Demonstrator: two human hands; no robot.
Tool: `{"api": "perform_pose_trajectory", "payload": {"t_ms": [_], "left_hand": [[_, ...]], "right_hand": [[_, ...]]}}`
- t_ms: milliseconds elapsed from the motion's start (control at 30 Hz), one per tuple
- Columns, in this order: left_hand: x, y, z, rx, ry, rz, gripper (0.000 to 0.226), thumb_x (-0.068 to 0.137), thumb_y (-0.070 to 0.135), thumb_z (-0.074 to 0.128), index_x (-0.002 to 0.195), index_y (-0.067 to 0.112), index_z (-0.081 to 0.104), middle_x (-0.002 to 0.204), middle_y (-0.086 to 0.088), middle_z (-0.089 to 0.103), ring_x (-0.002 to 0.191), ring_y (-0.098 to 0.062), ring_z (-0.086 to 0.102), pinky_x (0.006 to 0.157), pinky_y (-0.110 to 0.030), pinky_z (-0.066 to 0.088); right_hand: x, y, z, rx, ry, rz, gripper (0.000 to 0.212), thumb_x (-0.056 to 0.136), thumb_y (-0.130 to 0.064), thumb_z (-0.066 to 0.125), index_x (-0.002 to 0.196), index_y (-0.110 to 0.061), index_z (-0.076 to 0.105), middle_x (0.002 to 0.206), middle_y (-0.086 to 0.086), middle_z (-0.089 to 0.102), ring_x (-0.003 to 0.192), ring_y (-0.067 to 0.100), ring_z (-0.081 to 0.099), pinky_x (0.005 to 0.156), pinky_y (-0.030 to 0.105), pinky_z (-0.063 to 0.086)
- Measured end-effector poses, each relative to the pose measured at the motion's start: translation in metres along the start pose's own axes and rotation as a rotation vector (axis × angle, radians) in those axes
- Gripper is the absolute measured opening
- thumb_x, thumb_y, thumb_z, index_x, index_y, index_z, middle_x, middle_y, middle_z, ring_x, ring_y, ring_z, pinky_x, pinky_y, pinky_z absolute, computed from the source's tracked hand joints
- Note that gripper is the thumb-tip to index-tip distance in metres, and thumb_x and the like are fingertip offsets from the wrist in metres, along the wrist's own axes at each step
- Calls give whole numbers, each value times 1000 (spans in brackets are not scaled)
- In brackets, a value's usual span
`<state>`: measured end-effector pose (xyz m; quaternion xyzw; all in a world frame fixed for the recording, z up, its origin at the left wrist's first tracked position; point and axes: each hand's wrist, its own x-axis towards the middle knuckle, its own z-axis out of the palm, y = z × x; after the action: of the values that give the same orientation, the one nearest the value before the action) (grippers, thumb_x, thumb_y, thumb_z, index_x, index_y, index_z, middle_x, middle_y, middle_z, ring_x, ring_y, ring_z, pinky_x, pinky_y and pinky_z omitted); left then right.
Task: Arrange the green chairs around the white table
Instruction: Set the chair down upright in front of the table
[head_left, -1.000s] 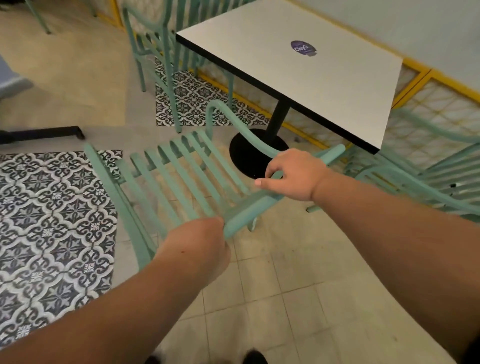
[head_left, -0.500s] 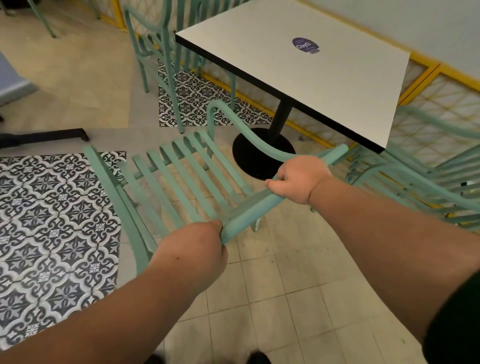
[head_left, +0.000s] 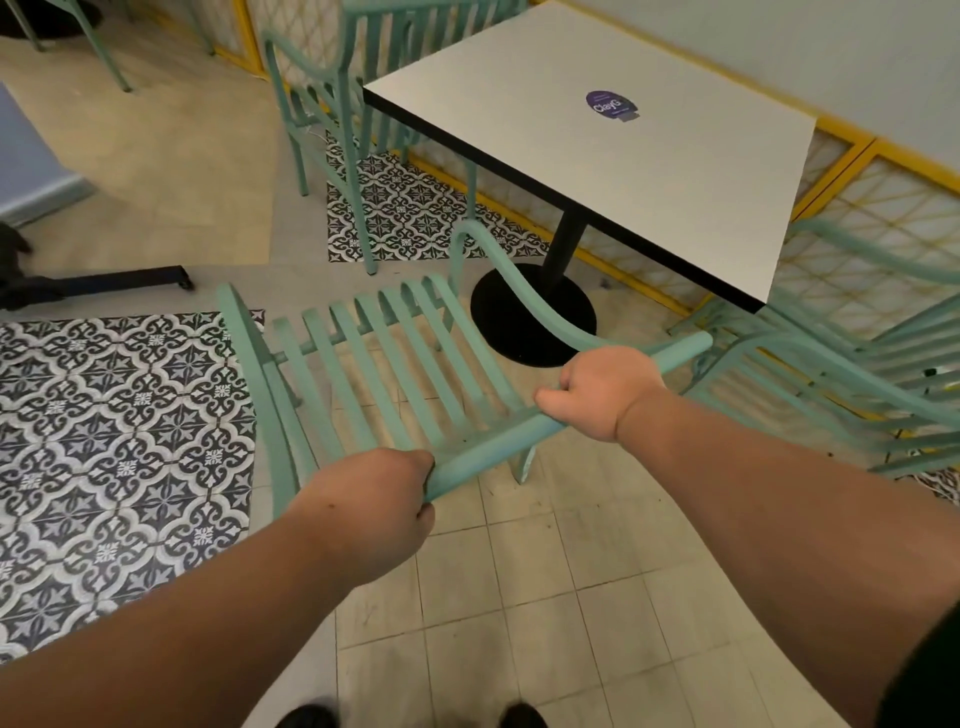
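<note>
- Gripping the top rail of a green chair (head_left: 395, 364), both hands are closed on it: the left hand (head_left: 374, 506) wraps the rail's near end, the right hand (head_left: 605, 389) clamps it further along, close to where the armrest curves in.
- Around it, plenty of furniture: the white table (head_left: 623, 171) stands just beyond the chair, its black pedestal (head_left: 532, 312) planted on the floor right behind the seat slats.
- A round purple sticker (head_left: 609, 105) sits on the tabletop.
- A second chair (head_left: 332, 119) stands at the table's far left side, one leg on a patterned tile patch (head_left: 410, 213).
- A third chair (head_left: 841, 374) crowds in at the right, partly under the table's corner and just beside the right hand's end of the rail.
- A yellow-framed lattice fence (head_left: 883, 208) runs behind the table along the wall.
- Left of the held chair lies a larger patterned floor panel (head_left: 119, 447); a dark bar-shaped base (head_left: 104, 280) lies on the floor further back.
- Two dark shoe tips (head_left: 306, 717) show at the bottom edge.
- The held chair itself is pale mint, with curved arms and a run of parallel slats seen from behind and above; its back faces the person, its seat side faces the table.
- Whether all its legs touch the floor, I can't tell.
</note>
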<state>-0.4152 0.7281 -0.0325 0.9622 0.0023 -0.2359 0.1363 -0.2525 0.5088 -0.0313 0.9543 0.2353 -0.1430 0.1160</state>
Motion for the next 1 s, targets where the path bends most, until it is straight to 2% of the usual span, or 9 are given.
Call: {"api": "perform_pose_trajectory", "payload": {"t_ms": [100, 267, 433, 600, 700, 833, 1000], "left_hand": [[-4, -11, -4, 30, -15, 18, 8, 99, 36, 50, 92, 33, 49, 80, 8, 61, 71, -12, 62, 67, -33, 57], [-8, -25, -8, 70, -6, 60, 8, 97, 37, 51, 90, 34, 49, 80, 8, 60, 72, -9, 60, 66, -30, 52], [-8, -54, -17, 150, -22, 74, 6, 95, 40, 53, 92, 34, 52, 80, 9, 60, 73, -8, 59, 71, -31, 55], [-1, -81, -30, 228, -25, 110, 6, 93, 43, 52, 92, 36, 53, 82, 10, 60, 76, -8, 60, 73, -29, 54], [5, -86, -31, 237, -25, 134, 8, 94, 42, 52, 88, 37, 49, 80, 11, 59, 74, -8, 59, 70, -28, 51], [12, -97, -38, 277, -27, 140, 9, 94, 45, 51, 88, 39, 49, 81, 12, 59, 73, -6, 57, 70, -27, 51], [29, -104, -49, 331, -20, 150, 12, 93, 48, 51, 89, 37, 54, 79, 14, 60, 71, -4, 57, 71, -27, 54]], "right_hand": [[-9, -7, 4, 41, -22, 11, 55, 89, -62, 37, 63, -18, 56, 63, 1, 50, 62, 22, 55, 52, 32, 37], [-20, -20, 3, 99, -43, 48, 56, 88, -64, 37, 63, -18, 55, 64, 1, 53, 65, 22, 57, 52, 32, 37], [-23, -42, 1, 142, -64, 71, 59, 88, -66, 31, 66, -18, 56, 66, 1, 53, 63, 22, 54, 54, 31, 38], [-24, -61, -5, 126, -77, 16, 51, 98, -55, 31, 67, -20, 51, 74, 5, 55, 77, 27, 64, 62, 35, 43], [-23, -64, -4, 162, -64, 72, 57, 92, -61, 28, 70, -18, 58, 70, 3, 56, 68, 25, 59, 58, 34, 40], [-20, -71, -3, 174, -50, 110, 62, 91, -63, 25, 72, -18, 62, 70, 2, 59, 74, 25, 64, 63, 35, 44], [-15, -73, -5, 216, -72, 168, 63, 88, -66, 23, 70, -19, 61, 67, 0, 57, 64, 22, 58, 58, 33, 43]]}}
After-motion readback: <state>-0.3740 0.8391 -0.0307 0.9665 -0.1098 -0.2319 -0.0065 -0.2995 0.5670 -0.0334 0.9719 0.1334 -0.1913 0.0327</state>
